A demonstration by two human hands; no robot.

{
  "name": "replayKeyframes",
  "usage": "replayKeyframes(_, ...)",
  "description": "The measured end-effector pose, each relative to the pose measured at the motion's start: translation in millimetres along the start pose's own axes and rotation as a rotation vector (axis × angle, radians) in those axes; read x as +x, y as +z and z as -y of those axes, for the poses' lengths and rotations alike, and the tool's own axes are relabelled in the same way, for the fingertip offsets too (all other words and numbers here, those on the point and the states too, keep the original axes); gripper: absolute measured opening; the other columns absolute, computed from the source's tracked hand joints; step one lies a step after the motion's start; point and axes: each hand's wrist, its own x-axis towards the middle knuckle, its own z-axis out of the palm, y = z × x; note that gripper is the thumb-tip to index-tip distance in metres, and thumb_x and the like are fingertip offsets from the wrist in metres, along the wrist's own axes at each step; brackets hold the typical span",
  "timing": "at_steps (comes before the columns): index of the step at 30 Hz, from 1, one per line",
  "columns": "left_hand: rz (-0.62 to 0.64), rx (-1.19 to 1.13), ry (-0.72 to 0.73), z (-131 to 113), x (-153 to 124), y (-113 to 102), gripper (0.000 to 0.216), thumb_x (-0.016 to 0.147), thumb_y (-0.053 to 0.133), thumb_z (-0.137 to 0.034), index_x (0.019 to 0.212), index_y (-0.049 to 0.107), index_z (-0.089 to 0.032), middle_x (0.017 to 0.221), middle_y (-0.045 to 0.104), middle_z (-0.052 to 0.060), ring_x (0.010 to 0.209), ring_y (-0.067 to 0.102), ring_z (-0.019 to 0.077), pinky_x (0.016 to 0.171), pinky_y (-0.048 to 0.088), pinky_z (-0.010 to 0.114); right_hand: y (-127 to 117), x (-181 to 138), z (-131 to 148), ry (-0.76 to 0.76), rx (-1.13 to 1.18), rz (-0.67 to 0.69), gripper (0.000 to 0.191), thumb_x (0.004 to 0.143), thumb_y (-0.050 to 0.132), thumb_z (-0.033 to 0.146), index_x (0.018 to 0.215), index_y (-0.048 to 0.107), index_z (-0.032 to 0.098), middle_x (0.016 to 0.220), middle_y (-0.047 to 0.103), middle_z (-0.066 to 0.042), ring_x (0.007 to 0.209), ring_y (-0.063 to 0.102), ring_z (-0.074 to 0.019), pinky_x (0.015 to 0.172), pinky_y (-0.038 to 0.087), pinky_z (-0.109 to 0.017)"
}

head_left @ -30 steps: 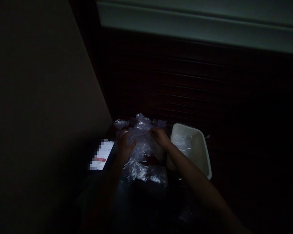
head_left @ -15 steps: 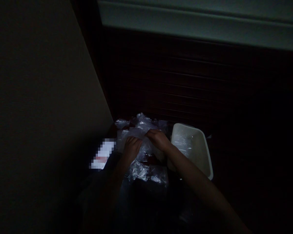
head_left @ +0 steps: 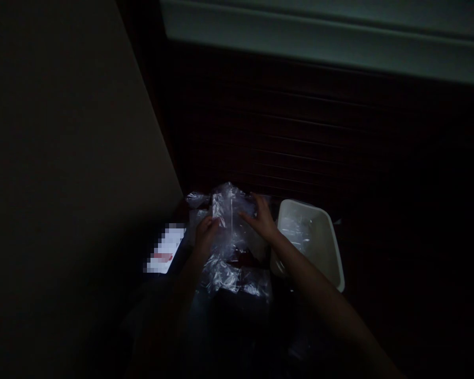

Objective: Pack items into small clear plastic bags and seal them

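A clear plastic bag (head_left: 228, 223) is spread upright in front of me, over a heap of similar bags. My left hand (head_left: 206, 231) is closed on its left edge, thumb pressed against the film. Beside the bag's right side, my right hand (head_left: 260, 218) has thumb and fingers apart; whether it touches the film is hard to see. More crumpled clear plastic (head_left: 229, 276) lies nearer to me, shining in the dim light. The lower parts of both arms fade into the dark.
To the right stands a white plastic tub (head_left: 332, 237) with clear plastic inside. A lit phone screen (head_left: 166, 248), blurred out, lies to the left. A pale wall (head_left: 63, 131) rises on the left; dark slatted panelling (head_left: 292, 121) stands behind.
Both hands were close together, fingertips pinched over the bags. Now they are farther apart, the right hand has opened, and a bag shows stretched out between them.
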Motion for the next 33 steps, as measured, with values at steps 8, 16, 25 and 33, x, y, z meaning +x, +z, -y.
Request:
replayKeyframes(8, 0.097, -0.213, -0.069, 1.6, -6.5, 6.4, 0.022, 0.068, 0.066, -0.036, 0.077, 0.057, -0.019, 0.072, 0.058, -0.001, 0.066, 0.056, 0.0115, 0.059, 0.042, 0.021, 7.5, -1.9, -7.1, 0.321, 0.310, 0.503, 0.052, 0.069, 0.062, 0.051, 0.107, 0.057, 0.016, 0.105, 0.061, -0.009, 0.096, 0.058, -0.0205, 0.089, 0.044, -0.036)
replayKeyframes(16, 0.192, -0.266, -0.134, -11.9, -16.1, 10.8, 0.025, 0.063, 0.071, -0.035, 0.072, 0.056, -0.017, 0.068, 0.057, -0.001, 0.064, 0.055, 0.0111, 0.058, 0.042, 0.020, 4.3, 2.4, -3.7, 0.303, 0.445, 0.607, 0.048, 0.069, 0.060, 0.053, 0.096, 0.061, 0.014, 0.089, 0.065, -0.005, 0.082, 0.060, -0.0170, 0.077, 0.047, -0.031)
replayKeyframes(25, 0.297, -0.375, -0.188, -18.8, -22.8, 10.5, 0.027, 0.063, 0.072, -0.029, 0.086, 0.061, -0.018, 0.085, 0.065, 0.004, 0.082, 0.059, 0.0181, 0.072, 0.044, 0.026, -2.6, 1.5, 1.5, 0.364, 0.487, 0.629, 0.058, 0.066, 0.067, 0.047, 0.116, 0.055, 0.019, 0.112, 0.060, -0.007, 0.105, 0.054, -0.0215, 0.094, 0.042, -0.036)
replayKeyframes(33, 0.297, -0.339, -0.159, -6.6, -17.3, 6.8, 0.022, 0.066, 0.069, -0.029, 0.082, 0.059, -0.018, 0.080, 0.062, 0.003, 0.075, 0.058, 0.0156, 0.069, 0.044, 0.026, -3.2, 2.2, 5.4, 0.329, 0.536, 0.812, 0.044, 0.068, 0.064, 0.048, 0.099, 0.063, 0.016, 0.090, 0.065, -0.004, 0.082, 0.059, -0.0148, 0.081, 0.045, -0.030)
